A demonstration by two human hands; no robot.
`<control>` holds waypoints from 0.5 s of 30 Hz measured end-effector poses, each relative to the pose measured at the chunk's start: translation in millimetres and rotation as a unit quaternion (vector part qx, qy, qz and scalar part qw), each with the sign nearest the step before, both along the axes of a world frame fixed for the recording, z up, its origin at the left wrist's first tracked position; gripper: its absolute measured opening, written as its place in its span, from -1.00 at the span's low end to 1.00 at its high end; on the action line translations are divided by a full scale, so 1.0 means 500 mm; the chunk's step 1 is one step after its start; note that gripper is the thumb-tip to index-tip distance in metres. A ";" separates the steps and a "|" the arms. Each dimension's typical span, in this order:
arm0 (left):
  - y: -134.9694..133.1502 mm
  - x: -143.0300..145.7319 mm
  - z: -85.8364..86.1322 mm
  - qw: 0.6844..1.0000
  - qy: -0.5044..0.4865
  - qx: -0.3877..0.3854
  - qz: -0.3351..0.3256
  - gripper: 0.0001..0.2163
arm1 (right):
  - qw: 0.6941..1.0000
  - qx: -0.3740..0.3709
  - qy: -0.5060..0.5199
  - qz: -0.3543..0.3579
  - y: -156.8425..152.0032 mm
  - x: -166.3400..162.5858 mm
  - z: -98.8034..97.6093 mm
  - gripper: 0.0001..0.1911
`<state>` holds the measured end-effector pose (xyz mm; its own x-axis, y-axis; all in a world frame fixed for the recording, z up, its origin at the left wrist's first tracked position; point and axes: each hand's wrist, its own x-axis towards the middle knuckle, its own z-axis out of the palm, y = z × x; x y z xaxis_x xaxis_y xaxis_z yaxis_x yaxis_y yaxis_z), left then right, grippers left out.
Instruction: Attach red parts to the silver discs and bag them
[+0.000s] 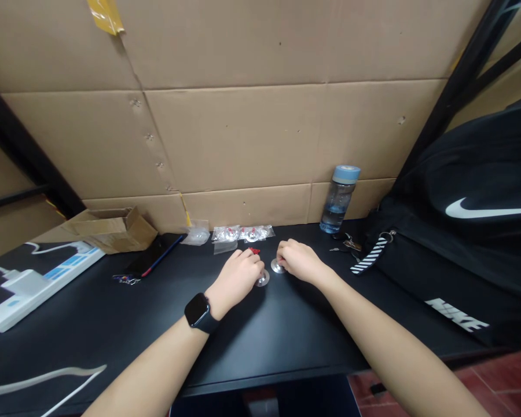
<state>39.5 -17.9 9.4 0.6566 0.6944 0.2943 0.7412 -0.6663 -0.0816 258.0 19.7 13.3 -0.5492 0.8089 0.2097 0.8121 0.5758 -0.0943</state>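
Note:
Both my hands are over the black table [260, 341], close together near its middle. The fingers of my left hand [238, 272] are pinched at a small clear round disc [264, 279], which looks like a suction cup. Opposite it, the closed fingers of my right hand [298, 259] grip a similar clear disc [277, 267]. A small gap parts the two discs. Just beyond my left fingertips lies a small red piece [254, 250]. Behind them, several more clear discs with red parts sit in clear plastic packets [252, 233]. My fingers hide part of each disc.
An open cardboard box [113, 229], a phone [154, 255] and a white power strip [39, 289] are at left. Crumpled clear plastic [196, 233] lies at the back. To the right are a water bottle [338, 200], keys [349, 243] and a black backpack [455, 249]. Cardboard [243, 139] walls the rear.

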 end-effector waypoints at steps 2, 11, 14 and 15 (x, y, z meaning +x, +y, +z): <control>0.008 -0.009 0.001 0.999 -0.049 0.009 0.005 -0.86 | 0.999 -0.001 0.041 0.029 0.001 -0.001 -0.005 -0.86; 0.035 -0.046 0.022 0.938 -0.339 0.011 0.074 -0.85 | 0.892 -0.055 0.441 0.084 -0.012 -0.038 0.015 -0.82; 0.034 -0.033 0.014 0.910 -0.411 0.017 0.043 -0.86 | 0.847 -0.075 0.519 0.083 -0.021 -0.054 0.009 -0.78; 0.033 -0.026 0.010 0.902 -0.429 0.018 0.037 -0.86 | 0.831 -0.091 0.542 0.084 -0.024 -0.059 0.005 -0.77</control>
<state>26.4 -1.6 14.3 0.1285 0.7060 0.6965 0.5838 -0.6216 0.5224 228.4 7.7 15.7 -0.2261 0.8126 0.5373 0.1033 0.5684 -0.8162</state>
